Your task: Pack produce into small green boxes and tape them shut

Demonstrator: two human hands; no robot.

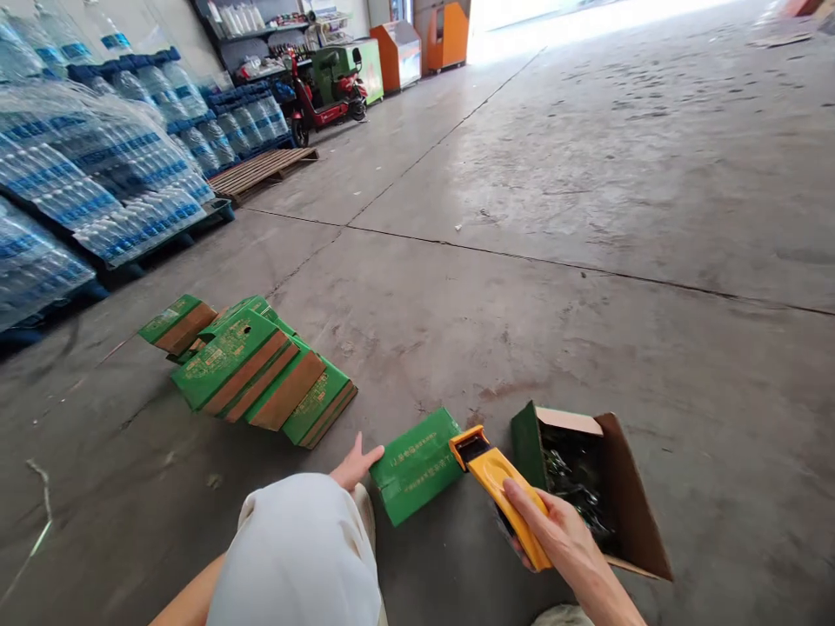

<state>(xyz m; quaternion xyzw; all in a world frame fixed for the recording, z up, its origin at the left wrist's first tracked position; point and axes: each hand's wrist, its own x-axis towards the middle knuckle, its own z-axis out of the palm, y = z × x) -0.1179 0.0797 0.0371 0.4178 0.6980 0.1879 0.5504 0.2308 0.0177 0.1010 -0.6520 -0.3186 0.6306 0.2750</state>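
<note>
A closed green carton (pixel 421 465) with printed lettering lies on the concrete floor in front of me. My left hand (pixel 354 463) is at its left end, a finger against the edge and the thumb raised; my knee partly hides this hand. In my right hand (pixel 554 526) is a yellow hand tool (pixel 505 496) with a black part near its head, which looks like a carton stapler. The tool's orange head is at the carton's right end; I cannot tell whether it touches. Right of it stands an open green carton (pixel 610 426) with dark, shiny wrapped items (pixel 574 478) inside.
Several green cartons (pixel 254 365) lie heaped at the left. Beyond them are wrapped bottle stacks (pixel 104 165), a wooden pallet (pixel 264 172) and a red scooter (pixel 326 109). Orange cabinets (pixel 447 39) stand at the back. A strip of strapping (pixel 45 513) lies at far left.
</note>
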